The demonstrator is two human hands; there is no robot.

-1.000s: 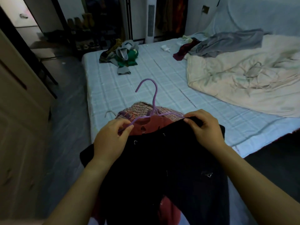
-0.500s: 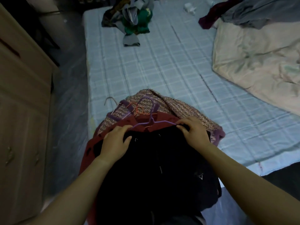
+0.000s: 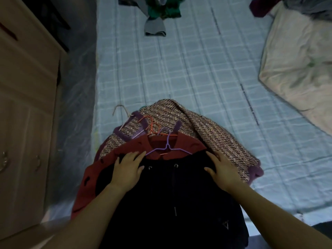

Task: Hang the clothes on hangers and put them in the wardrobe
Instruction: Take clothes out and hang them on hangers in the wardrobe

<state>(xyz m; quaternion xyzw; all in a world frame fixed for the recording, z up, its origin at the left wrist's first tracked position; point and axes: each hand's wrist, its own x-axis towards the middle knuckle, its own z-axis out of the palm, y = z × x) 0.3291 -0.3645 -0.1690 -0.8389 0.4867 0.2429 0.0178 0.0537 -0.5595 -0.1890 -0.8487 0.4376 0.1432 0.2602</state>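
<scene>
— While your head camera looks straight down at the near edge of the bed (image 3: 197,72), both of your grips lie apart and flat. Your left hand (image 3: 128,167) and your right hand (image 3: 223,169) press with straight, spread fingers on the two shoulders of the black garment (image 3: 172,203). Neither grip is curled round anything.

— You hold it so for a reason, I think. The purple hanger (image 3: 168,147) pokes out at the black garment's neck, and your palms seem to be smoothing the shoulders down over its arms so the cloth sits square.

— You have the black garment lying on top of a red garment (image 3: 115,159), which lies on a tweed jacket (image 3: 188,123). An orange hanger (image 3: 152,125) shows at the red collar and a pale hook (image 3: 119,109) pokes out just beside the tweed. My guess is that you stack the hung pieces so you can carry them together.

— That wooden cupboard (image 3: 27,105) on your left may be the wardrobe, though I cannot tell. A loose pile of clothes (image 3: 161,13) lies at the far end of the bed, so you are probably partway through.

— When you gather the hooks, mind that they lie crossed and close together; they could snag.
</scene>
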